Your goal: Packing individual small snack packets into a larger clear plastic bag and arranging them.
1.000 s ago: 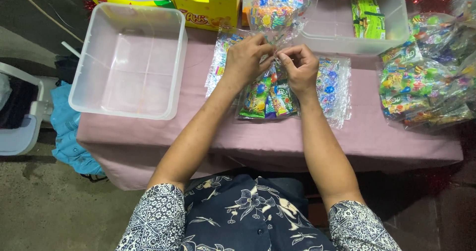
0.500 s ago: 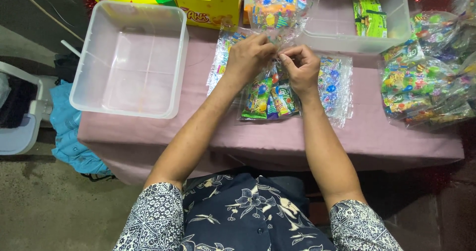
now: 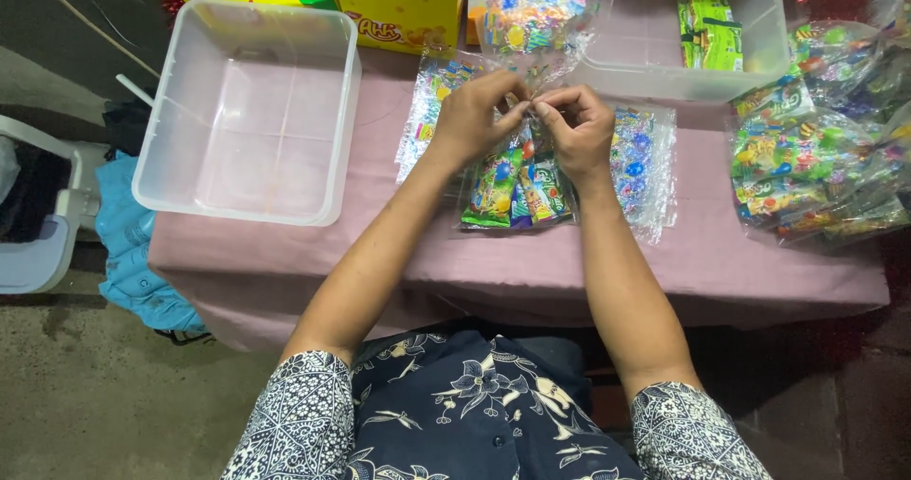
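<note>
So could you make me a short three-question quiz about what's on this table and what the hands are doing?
1. True or false: the clear plastic tub on the person's left holds snack packets.
2. What do the left hand and right hand pinch between them?
3. Which is behind the tub: A) yellow carton, B) kettle?

Key: 1 false, nothing lies in it. 2 the top of a clear bag of colourful packets. 3 A.
</note>
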